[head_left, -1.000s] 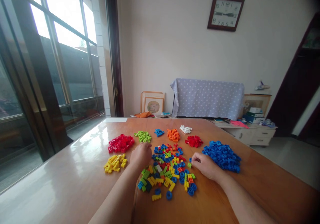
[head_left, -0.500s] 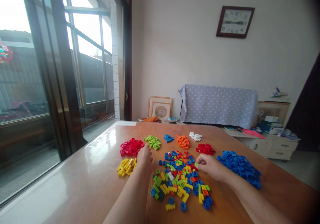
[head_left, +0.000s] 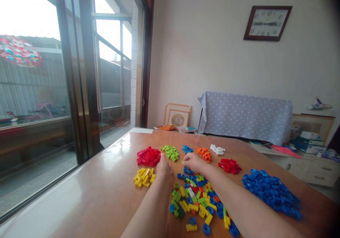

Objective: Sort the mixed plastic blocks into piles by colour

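A mixed heap of small coloured bricks (head_left: 196, 199) lies on the wooden table (head_left: 106, 192) in front of me. My left hand (head_left: 164, 169) rests on the table between the yellow pile (head_left: 144, 177) and the mixed heap, fingers curled together. My right hand (head_left: 193, 161) reaches across the heap toward the light green pile (head_left: 170, 152), pinching a small green brick at its fingertips. Sorted piles sit beyond: red (head_left: 148, 156), small blue (head_left: 187, 148), orange (head_left: 204, 153), white (head_left: 217, 149), and a second red (head_left: 230, 165).
A large blue pile (head_left: 271, 192) lies at the right. A tall window (head_left: 53, 71) runs along the left. Behind the table stand a dotted cloth cover (head_left: 244, 115), a framed picture (head_left: 177, 115), a low white cabinet (head_left: 305, 163) and a wall clock (head_left: 267, 22).
My right hand has moved left and forward, from the right side of the mixed heap to near the green pile. The camera has turned left. My left hand has barely shifted.
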A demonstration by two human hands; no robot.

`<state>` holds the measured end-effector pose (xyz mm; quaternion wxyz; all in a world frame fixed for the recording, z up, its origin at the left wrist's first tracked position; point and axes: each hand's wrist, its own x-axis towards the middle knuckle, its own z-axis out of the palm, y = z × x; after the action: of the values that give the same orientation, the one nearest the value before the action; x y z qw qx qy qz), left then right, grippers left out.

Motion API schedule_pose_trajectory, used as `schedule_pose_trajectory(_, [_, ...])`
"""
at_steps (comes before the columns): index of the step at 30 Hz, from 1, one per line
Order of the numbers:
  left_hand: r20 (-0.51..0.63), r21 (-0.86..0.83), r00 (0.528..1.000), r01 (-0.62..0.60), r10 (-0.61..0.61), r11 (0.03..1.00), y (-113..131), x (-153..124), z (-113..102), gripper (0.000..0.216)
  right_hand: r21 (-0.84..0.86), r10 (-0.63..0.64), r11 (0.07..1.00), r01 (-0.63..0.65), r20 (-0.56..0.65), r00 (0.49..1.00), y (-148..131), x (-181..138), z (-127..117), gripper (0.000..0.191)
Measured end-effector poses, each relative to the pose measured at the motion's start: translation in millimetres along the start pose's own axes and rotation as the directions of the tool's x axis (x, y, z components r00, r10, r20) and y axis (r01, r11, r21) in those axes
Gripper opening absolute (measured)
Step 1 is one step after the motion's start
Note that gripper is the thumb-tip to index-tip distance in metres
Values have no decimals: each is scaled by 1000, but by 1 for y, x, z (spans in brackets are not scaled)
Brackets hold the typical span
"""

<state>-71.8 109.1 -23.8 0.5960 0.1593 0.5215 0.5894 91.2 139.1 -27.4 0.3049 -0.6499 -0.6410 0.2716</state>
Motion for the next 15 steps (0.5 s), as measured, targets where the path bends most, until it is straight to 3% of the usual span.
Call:
schedule_pose_trajectory(5, [-9,-21,998,62,-63,998,2,3,0,50,72,103,992,-101,-25,994,-1,18,17,26])
schedule_pose_trajectory(12, [-26,-43,996,84,-85,996,-2,8,2,54,204,220,954,-221,30,975,-3,26,22,10])
schedule_pose_trajectory(15, [-33,-41,995,89,-90,995,-2,9,2,55,235,251,936,-263,77,965,-10,29,27,12])
